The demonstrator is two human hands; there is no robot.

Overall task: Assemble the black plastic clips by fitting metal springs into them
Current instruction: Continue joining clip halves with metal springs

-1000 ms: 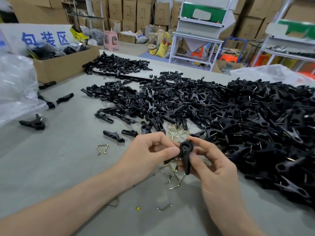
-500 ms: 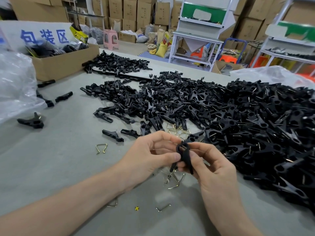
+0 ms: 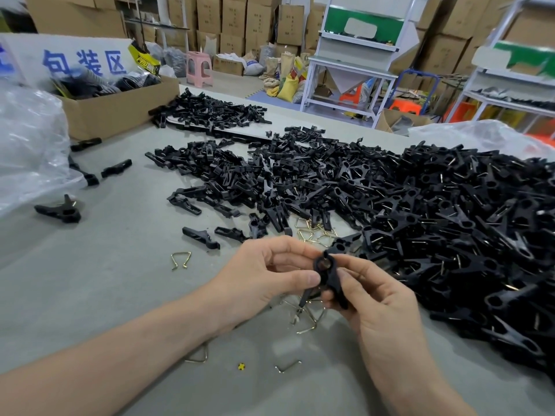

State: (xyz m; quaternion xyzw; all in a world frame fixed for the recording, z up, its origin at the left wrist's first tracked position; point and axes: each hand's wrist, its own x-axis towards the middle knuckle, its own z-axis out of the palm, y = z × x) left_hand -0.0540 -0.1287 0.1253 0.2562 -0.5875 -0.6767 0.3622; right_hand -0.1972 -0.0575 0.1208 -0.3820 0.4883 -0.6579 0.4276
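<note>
The black clip (image 3: 329, 273), held above the near-centre table (image 3: 120, 265) just this side of the loose springs (image 3: 312, 234), has turned ring-end up since a moment ago, the left hand (image 3: 264, 277) pinching its head and the right hand (image 3: 378, 298) gripping its leg, so the spring is probably seating, though mostly hidden.

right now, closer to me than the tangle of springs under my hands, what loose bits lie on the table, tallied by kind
wire springs: 2, the second right of the yellow bit
yellow bit: 1
total: 3
</note>
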